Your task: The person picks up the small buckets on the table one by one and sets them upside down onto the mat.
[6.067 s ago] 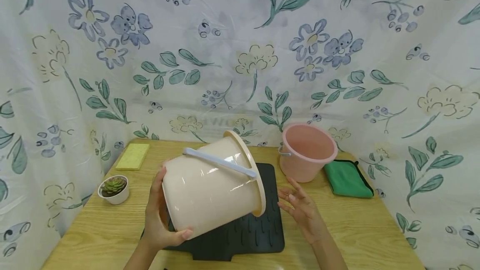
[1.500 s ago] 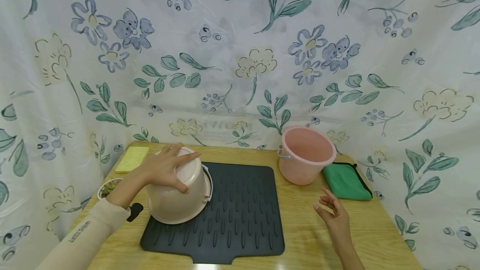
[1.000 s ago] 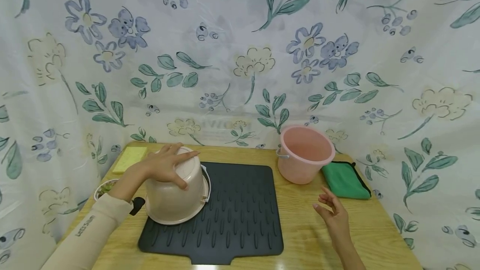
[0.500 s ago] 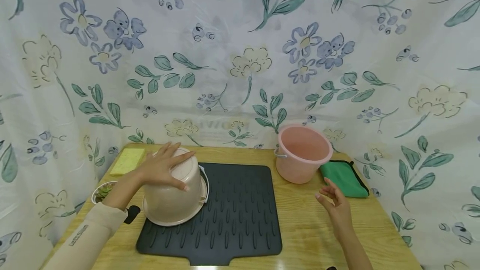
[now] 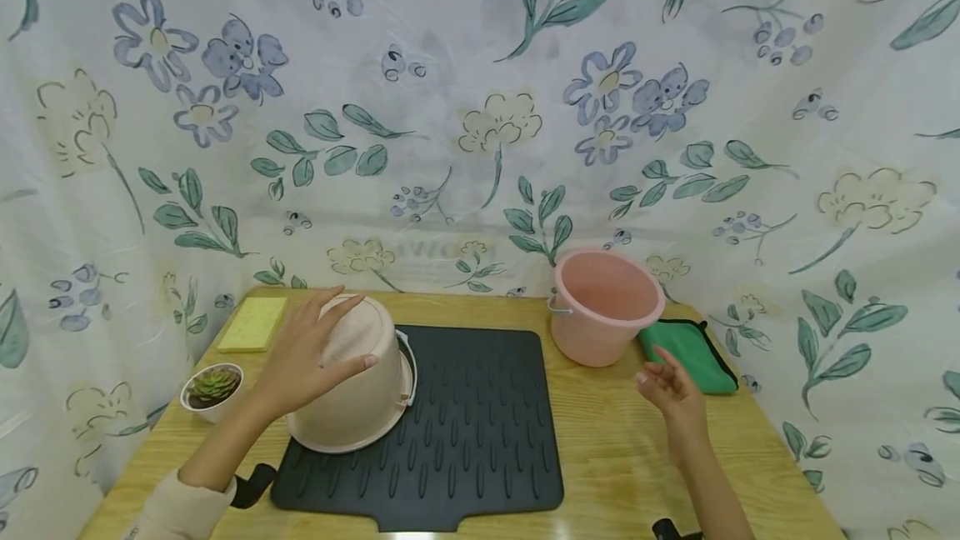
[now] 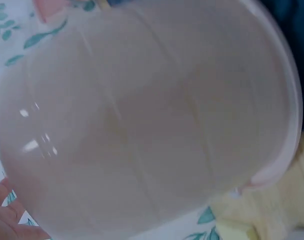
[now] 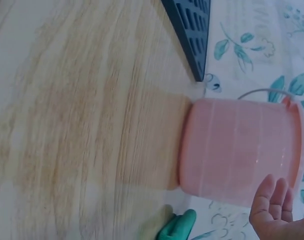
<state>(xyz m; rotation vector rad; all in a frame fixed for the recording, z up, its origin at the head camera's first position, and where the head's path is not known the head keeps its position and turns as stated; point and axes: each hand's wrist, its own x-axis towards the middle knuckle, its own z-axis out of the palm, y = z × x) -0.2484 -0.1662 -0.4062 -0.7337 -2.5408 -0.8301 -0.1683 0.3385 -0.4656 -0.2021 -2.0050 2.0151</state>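
Note:
A cream bucket (image 5: 352, 407) stands upside down on the left part of a black ridged mat (image 5: 480, 440), its pale handle resting on the right side. My left hand (image 5: 300, 361) is spread at the upturned base, fingers extended; whether it still touches is unclear. In the left wrist view the bucket's wall (image 6: 142, 115) fills most of the picture, with fingers (image 6: 9, 215) at the lower left. Holding nothing, my right hand (image 5: 678, 398) hovers with loosely bent fingers. Nearest to it are a pink bucket (image 5: 596, 336), upright, and a folded green cloth (image 5: 690, 357).
On the left of the wooden table (image 5: 615, 473) lie a yellow sponge-like slab (image 5: 252, 325) and a small potted succulent (image 5: 213, 388). A flower-print curtain (image 5: 450, 107) hangs behind the table. The green cloth lies close beside the pink bucket.
The cream bucket, earlier tilted in my left hand, now stands inverted on the mat. In the last half second my left hand shifts left and back across its base, uncovering the succulent.

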